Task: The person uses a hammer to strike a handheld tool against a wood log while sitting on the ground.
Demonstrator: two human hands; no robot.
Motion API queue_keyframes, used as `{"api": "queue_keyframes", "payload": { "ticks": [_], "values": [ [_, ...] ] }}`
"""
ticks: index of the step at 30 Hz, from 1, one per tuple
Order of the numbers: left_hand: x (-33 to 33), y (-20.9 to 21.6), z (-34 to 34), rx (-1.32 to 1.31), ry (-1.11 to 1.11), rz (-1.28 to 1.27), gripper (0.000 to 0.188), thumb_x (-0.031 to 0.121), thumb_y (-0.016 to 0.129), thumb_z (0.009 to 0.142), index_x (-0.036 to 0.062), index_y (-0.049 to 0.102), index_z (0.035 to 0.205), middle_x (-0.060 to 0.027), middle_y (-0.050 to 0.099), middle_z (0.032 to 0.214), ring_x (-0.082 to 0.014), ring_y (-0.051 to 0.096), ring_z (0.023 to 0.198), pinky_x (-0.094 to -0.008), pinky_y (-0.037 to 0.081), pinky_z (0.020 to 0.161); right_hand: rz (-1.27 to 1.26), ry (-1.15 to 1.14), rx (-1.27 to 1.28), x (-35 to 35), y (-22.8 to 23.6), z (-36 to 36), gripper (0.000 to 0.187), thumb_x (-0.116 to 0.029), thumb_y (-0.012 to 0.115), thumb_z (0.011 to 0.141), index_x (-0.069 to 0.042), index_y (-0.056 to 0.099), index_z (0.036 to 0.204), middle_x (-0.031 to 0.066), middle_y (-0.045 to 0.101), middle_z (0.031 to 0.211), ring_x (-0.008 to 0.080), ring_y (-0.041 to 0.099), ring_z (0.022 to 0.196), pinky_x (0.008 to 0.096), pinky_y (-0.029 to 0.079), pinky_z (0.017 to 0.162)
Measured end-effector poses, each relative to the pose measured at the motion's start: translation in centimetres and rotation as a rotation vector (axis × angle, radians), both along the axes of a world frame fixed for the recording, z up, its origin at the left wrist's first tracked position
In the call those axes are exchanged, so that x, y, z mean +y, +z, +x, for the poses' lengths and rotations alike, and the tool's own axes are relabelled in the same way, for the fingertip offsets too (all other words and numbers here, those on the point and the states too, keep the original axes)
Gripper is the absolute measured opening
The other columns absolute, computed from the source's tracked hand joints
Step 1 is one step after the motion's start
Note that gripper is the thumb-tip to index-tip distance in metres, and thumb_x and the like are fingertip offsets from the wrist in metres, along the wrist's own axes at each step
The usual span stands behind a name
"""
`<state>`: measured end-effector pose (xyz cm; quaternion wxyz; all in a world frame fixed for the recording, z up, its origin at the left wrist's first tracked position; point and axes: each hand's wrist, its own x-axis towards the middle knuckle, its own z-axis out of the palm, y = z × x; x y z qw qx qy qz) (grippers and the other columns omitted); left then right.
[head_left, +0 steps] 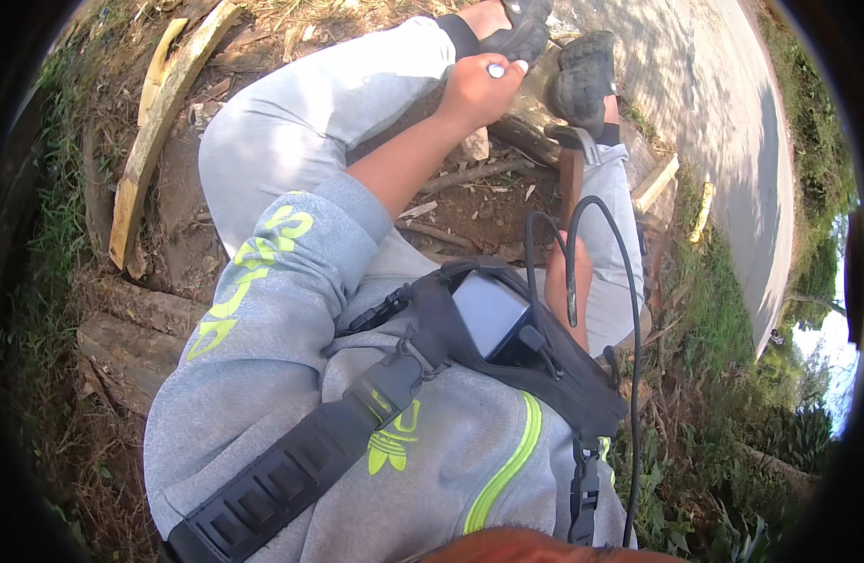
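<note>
My left hand (481, 92) is closed in a fist around an upright rod-like tool (495, 70). Only its round, pale, shiny end shows above the fist; its lower part is hidden. Below and beside that fist lies a piece of log (527, 120) between my black shoes. To the right, a hammer (571, 178) with a wooden handle and a dark metal head points away from me, its head close to the right shoe. My right hand (571, 246) grips the low end of the handle, partly hidden behind a black cable (573, 272).
Long split wood pieces (160, 141) lie at the left, and thick logs (136, 342) sit nearer. Wood chips and a thin branch (474, 175) litter the soil between my legs. A paved road (723, 122) runs along the right. A black chest harness (441, 328) carries a device.
</note>
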<state>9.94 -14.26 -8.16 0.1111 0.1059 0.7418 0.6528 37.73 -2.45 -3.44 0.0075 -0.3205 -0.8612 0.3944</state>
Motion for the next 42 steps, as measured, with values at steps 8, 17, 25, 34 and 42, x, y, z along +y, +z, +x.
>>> {"api": "queue_keyframes", "payload": {
  "ticks": [8, 17, 25, 34, 42],
  "values": [
    [0.0, -0.5, -1.9, -0.313, 0.120, 0.307, 0.041, 0.033, 0.069, 0.101, 0.0083, 0.058, 0.071, 0.0032, 0.052, 0.064, -0.0083, 0.046, 0.060, -0.0292, 0.040, 0.057, -0.094, 0.092, 0.415, -0.5, -1.4, -1.0, 0.044, -0.044, 0.052, 0.110, -0.004, 0.054, 0.095, 0.0068, 0.054, 0.068, 0.0204, 0.058, 0.063, 0.0390, 0.045, 0.057],
    [0.0, -1.1, -1.3, -0.315, 0.072, 0.281, 0.042, 0.033, 0.069, 0.101, 0.0100, 0.056, 0.068, 0.0039, 0.050, 0.064, -0.0072, 0.045, 0.061, -0.0284, 0.039, 0.058, -0.446, -0.189, 0.486, 0.0, 8.4, -2.8, 0.044, -0.048, 0.054, 0.109, -0.005, 0.056, 0.109, -0.0007, 0.048, 0.070, 0.0063, 0.051, 0.064, 0.0154, 0.037, 0.057],
    [2.4, 4.2, -1.7, -0.357, -0.020, 0.532, 0.042, 0.033, 0.070, 0.100, 0.0088, 0.053, 0.070, 0.0001, 0.053, 0.065, -0.0109, 0.049, 0.063, -0.0289, 0.043, 0.064, 0.311, 0.064, -0.176, 0.0, -1.6, 1.9, 0.045, -0.045, 0.053, 0.110, -0.002, 0.057, 0.094, 0.0059, 0.055, 0.070, 0.0199, 0.055, 0.062, 0.0409, 0.044, 0.061],
    [-1.5, 2.8, -2.8, -0.256, -0.033, 0.235, 0.045, 0.047, 0.075, 0.093, 0.0067, 0.066, 0.076, -0.0012, 0.059, 0.065, -0.0126, 0.058, 0.063, -0.0329, 0.049, 0.062, -0.419, -0.166, 0.699, 3.2, 12.8, -4.2, 0.047, -0.053, 0.047, 0.110, -0.007, 0.049, 0.102, 0.0016, 0.046, 0.070, 0.0090, 0.042, 0.055, 0.0261, 0.035, 0.048],
    [-0.5, -0.7, 1.8, 0.132, -0.861, -0.945, 0.046, 0.048, 0.071, 0.091, 0.0056, 0.076, 0.109, -0.0187, 0.076, 0.107, -0.0356, 0.071, 0.106, -0.0470, 0.057, 0.091, -0.491, -0.321, 0.411, 9.0, 6.4, -2.6, 0.043, -0.048, 0.048, 0.112, -0.007, 0.053, 0.098, -0.0027, 0.043, 0.064, 0.0070, 0.038, 0.048, 0.0248, 0.032, 0.043]
  ]
}}
